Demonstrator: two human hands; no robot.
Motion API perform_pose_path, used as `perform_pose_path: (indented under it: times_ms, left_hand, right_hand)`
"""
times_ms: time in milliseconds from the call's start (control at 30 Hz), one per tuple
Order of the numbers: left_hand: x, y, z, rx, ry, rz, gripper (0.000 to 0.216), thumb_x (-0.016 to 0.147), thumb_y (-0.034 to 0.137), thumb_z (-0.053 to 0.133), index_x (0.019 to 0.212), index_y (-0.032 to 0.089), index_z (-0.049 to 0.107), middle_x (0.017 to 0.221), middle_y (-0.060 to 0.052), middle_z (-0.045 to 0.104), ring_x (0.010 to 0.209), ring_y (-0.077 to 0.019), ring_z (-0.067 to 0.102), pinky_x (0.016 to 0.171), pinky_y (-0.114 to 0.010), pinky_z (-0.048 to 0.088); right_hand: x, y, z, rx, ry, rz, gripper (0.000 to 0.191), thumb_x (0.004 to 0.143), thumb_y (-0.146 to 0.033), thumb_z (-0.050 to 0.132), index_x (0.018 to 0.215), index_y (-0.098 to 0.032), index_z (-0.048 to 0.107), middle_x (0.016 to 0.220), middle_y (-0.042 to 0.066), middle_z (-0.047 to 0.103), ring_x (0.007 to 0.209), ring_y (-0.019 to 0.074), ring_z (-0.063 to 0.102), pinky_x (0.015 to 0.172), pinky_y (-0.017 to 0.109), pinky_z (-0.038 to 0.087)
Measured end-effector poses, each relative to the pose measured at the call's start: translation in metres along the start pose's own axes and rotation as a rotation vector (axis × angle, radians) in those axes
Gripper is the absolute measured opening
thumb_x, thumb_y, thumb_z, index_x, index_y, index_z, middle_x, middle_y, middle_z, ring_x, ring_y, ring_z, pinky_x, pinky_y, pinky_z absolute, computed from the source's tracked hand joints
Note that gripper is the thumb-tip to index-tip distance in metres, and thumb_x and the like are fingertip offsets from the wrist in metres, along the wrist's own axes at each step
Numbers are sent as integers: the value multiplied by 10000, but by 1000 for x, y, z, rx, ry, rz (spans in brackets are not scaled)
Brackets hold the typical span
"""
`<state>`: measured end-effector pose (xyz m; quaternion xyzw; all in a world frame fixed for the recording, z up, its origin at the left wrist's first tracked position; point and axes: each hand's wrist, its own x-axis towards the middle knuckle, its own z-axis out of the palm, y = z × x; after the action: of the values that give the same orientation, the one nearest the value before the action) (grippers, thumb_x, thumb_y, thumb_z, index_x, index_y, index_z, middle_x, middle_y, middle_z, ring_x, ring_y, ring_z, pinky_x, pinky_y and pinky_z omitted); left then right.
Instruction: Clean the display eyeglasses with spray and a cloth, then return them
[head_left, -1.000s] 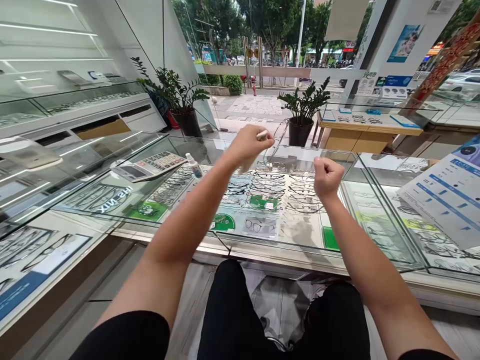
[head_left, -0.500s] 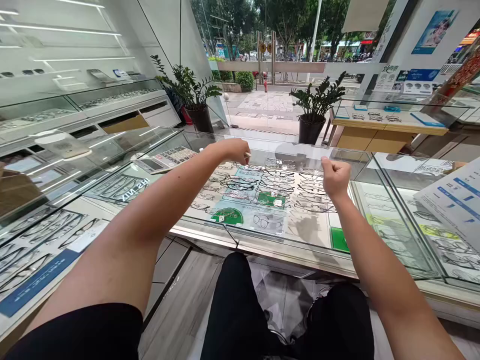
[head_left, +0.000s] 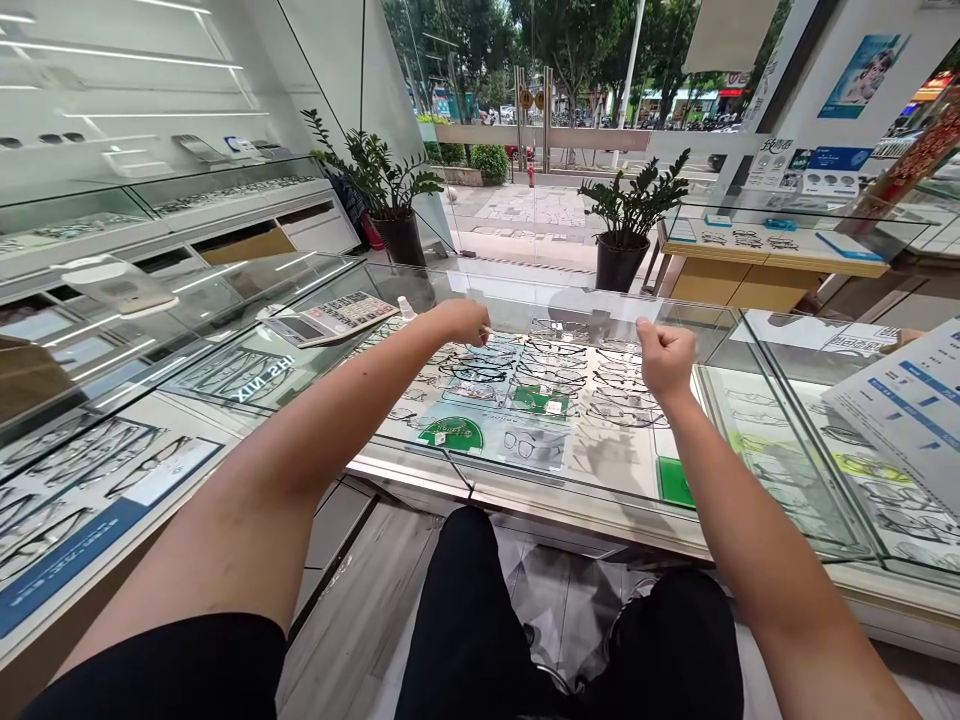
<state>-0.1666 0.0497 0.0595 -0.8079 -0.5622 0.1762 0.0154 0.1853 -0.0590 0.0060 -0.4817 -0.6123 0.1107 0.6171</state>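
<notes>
I sit at a glass display counter (head_left: 525,490) with rows of spectacle frames (head_left: 547,375) laid out under its top. My left hand (head_left: 463,322) reaches out over the glass on the left. Its fingers are closed on a small pale thing (head_left: 487,330) whose tip sticks out to the right. My right hand (head_left: 665,358) is raised over the right part of the same case, curled into a fist. I cannot make out whether it holds anything. A thin pair of glasses (head_left: 561,326) shows between the two hands, and I cannot tell if it is above or under the glass.
A calculator (head_left: 330,318) and a small white bottle (head_left: 406,306) lie on the glass at far left. A printed leaflet (head_left: 900,400) stands at right. Two potted plants (head_left: 634,215) stand beyond the counter. More glass cases run along both sides.
My left hand came down from raised height to just above the glass and moved left. The right fist stayed nearly in place. The view shifted slightly.
</notes>
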Motion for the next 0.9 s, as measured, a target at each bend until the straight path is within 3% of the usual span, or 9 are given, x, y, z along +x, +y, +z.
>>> perform_pose_path:
  times_ms: [333, 500, 733, 900]
  left_hand:
    - [11, -4, -2, 12, 16, -23, 396, 816, 290, 776, 1183, 257, 923, 1208, -130, 884, 1123, -348, 788, 918, -363, 574]
    - [24, 2, -2, 32, 69, -51, 439, 879, 314, 770, 1297, 256, 894, 1306, -141, 868, 1242, -362, 770, 977, -365, 578]
    - [32, 8, 0, 49, 98, -91, 453, 856, 357, 799, 1287, 268, 906, 1317, -162, 864, 1254, -369, 768, 1001, -359, 582]
    - [24, 1, -17, 40, 168, -119, 493, 868, 394, 759, 1320, 247, 892, 1280, -180, 864, 1236, -384, 774, 989, -373, 585]
  right_hand:
    - [0, 1, 0, 10, -15, -7, 773, 1032, -712, 627, 558, -294, 182, 550, -70, 159, 545, 104, 152, 560, 364, 205]
    - [0, 2, 0, 20, -13, -13, 787, 1033, -735, 627, 545, -292, 196, 529, -65, 180, 531, 107, 162, 549, 369, 174]
    - [-1, 2, 2, 9, -19, -17, 764, 1059, -702, 604, 567, -288, 192, 540, -61, 182, 548, 115, 170, 563, 369, 186]
    - [0, 4, 3, 11, -28, -22, 754, 1066, -705, 585, 577, -289, 189, 546, -66, 188, 550, 116, 180, 585, 372, 227]
